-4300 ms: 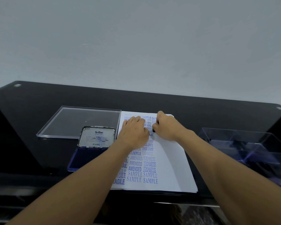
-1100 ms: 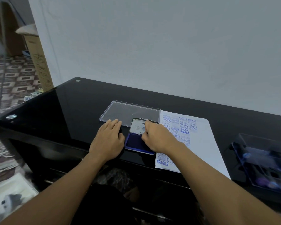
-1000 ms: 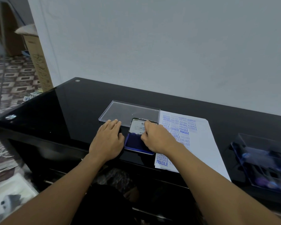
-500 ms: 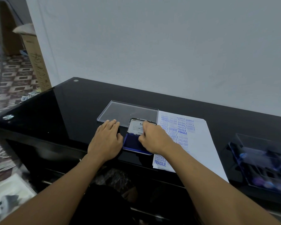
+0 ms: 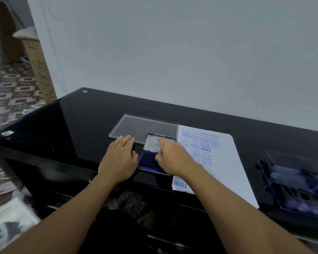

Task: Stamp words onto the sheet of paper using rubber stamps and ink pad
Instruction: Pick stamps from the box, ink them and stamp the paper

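Observation:
A white sheet of paper [image 5: 226, 162] with several blue stamped words lies on the black glass table [image 5: 77, 125]. Left of it sits the open ink pad [image 5: 147, 162], blue surface up, with its metal lid [image 5: 151, 143] raised behind. My right hand [image 5: 173, 158] is curled over the pad with its fingers bunched downward on a rubber stamp that the hand hides almost fully. My left hand [image 5: 118, 160] rests flat on the table, fingers straight, touching the pad's left edge.
A clear plastic lid [image 5: 145, 126] lies flat behind the pad. A clear stamp box [image 5: 294, 182] holding several stamps stands at the right. The table's front edge runs just under my wrists. A cardboard box [image 5: 39, 66] stands on the floor at left.
Both hands have left the top of the paper and come to the ink pad, and my view has turned left. Over the last second the hands have barely moved.

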A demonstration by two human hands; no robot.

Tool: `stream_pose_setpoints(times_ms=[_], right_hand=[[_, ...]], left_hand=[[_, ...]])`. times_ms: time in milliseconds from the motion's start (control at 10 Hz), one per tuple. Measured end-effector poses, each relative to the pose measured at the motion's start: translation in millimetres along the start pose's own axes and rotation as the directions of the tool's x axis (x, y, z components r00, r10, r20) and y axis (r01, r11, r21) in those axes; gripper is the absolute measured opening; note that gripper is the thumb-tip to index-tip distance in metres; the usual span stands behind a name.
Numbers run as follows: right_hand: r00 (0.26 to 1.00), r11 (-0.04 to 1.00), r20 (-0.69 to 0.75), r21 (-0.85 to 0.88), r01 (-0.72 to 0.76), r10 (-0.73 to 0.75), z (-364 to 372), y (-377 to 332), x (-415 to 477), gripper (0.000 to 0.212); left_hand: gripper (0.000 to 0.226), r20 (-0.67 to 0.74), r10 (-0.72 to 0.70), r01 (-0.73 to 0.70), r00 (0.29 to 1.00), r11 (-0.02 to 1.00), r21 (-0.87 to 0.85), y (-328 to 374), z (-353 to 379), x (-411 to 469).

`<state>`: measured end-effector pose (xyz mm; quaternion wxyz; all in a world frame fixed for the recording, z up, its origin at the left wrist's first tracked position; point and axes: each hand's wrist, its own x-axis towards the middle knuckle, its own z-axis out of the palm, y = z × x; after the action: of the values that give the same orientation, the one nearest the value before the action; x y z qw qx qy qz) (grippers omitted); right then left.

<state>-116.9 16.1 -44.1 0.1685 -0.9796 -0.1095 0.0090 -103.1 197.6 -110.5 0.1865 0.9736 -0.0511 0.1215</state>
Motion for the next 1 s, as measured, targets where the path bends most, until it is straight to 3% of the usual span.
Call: stream_pose_setpoints(times_ms=[200, 500, 800, 1000], right_hand=[[1.000, 0.996, 0.023, 0.090, -0.012, 0.010, -5.6, 6.5, 4.9, 0.023], [1.000, 1.000, -0.021, 0.001, -0.003, 0.003, 2.8, -0.8, 1.2, 0.012], [0.999, 0.996, 0.006, 0.084, -0.036, 0.036, -2.5, 4.0, 4.5, 0.023], [0.999, 1.000, -0.044, -0.012, -0.011, 0.010, 4.0, -1.8, -0.1, 0.011]], left_hand=[[0.055, 0.002, -0.002, 0.002, 1.000, 1.000, -0.005, 0.7, -1.2, -0.8], [0.056, 0.002, -0.001, 0.001, 1.000, 1.000, -0.004, -0.1, -0.4, -0.2], [0.056, 0.003, 0.003, -0.003, 1.000, 1.000, -0.005, -1.9, 1.0, 0.4], [0.055, -0.005, 0.002, -0.002, 1.000, 1.000, -0.015, -1.9, 2.1, 0.3]])
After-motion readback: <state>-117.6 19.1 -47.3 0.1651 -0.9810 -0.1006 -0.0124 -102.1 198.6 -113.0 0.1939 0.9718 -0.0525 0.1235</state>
